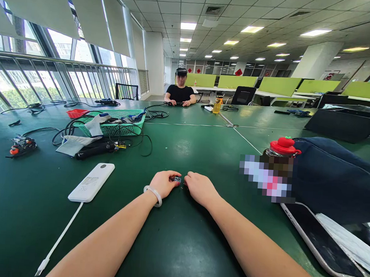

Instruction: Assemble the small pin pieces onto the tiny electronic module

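My left hand (163, 182), with a pale bangle on its wrist, and my right hand (200, 187) meet on the green table (177, 243) right in front of me. Both are curled, and their fingertips pinch a small dark object (177, 179) between them. It is too small to name. Both forearms stretch out over the table from the bottom edge of the view.
A white power bank (91, 182) with a cable lies to the left, a phone (322, 239) to the right. A bottle with a red cap (281, 151) and a dark bag (337, 178) stand right. A green basket (116, 125) with cables sits behind. A person (180, 91) sits at the far end.
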A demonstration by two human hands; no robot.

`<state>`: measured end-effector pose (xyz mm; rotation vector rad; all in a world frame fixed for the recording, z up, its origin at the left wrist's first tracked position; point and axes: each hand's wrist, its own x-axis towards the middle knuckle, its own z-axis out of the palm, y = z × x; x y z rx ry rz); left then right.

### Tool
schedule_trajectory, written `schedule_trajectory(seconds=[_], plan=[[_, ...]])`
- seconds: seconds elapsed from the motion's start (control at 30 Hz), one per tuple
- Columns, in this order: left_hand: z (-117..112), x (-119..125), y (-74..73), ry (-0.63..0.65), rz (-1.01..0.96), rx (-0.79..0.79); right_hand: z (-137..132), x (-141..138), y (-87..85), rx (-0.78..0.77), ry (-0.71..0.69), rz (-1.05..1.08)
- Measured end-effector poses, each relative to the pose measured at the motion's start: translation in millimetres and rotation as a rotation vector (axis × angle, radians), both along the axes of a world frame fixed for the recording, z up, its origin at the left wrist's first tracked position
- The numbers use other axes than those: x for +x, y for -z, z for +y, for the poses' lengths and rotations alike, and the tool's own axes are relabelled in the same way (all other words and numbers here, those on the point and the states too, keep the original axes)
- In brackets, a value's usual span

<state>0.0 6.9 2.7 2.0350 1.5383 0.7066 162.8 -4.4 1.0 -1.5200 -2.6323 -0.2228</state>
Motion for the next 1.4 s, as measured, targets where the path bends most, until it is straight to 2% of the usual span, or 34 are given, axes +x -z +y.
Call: schedule_trajectory(seconds=[0.17, 0.3, 0.4, 0.53, 0.67, 0.77, 0.9, 1.03, 1.23, 1.4], plan=[[0.3, 0.8, 0.4, 0.002, -0.018, -0.014, 0.7, 3.0, 2.8, -0.021, 0.046, 0.071], [-2.5, 3.5, -1.7, 0.058, -0.086, -0.016, -5.6, 0.3, -5.1, 0.063, 0.026, 0.158], [-2.5, 4.6, -0.3, 0.125, -0.185, -0.035, -10.7, -2.5, -12.2, 0.077, -0.001, 0.127], [0.8, 3.8, 4.4, 0.125, -0.277, -0.052, -12.3, -2.8, -16.3, 0.096, -0.012, 0.094], [1.0, 2.8, 2.5, 0.102, -0.259, -0.041, -11.9, -1.4, -14.9, 0.119, -0.024, 0.119], [-0.9, 2.5, -3.2, 0.058, -0.219, -0.024, -13.5, -0.3, -11.8, 0.107, 0.026, 0.182], [-1.3, 1.3, -6.9, -0.004, -0.155, -0.008, -16.5, 0.3, -6.5, -0.015, 0.063, 0.166], [1.2, -0.3, -3.4, -0.014, -0.124, -0.017, -16.2, -2.9, -0.7, -0.082, 0.072, 0.134], [3.0, -1.5, 2.0, -0.001, -0.118, -0.027, -11.0, -5.5, 6.6, -0.024, 0.056, 0.116], [0.4, 1.0, -0.1, 0.027, -0.142, -0.048, -11.9, 0.4, -2.2, 0.069, 0.049, 0.244]])
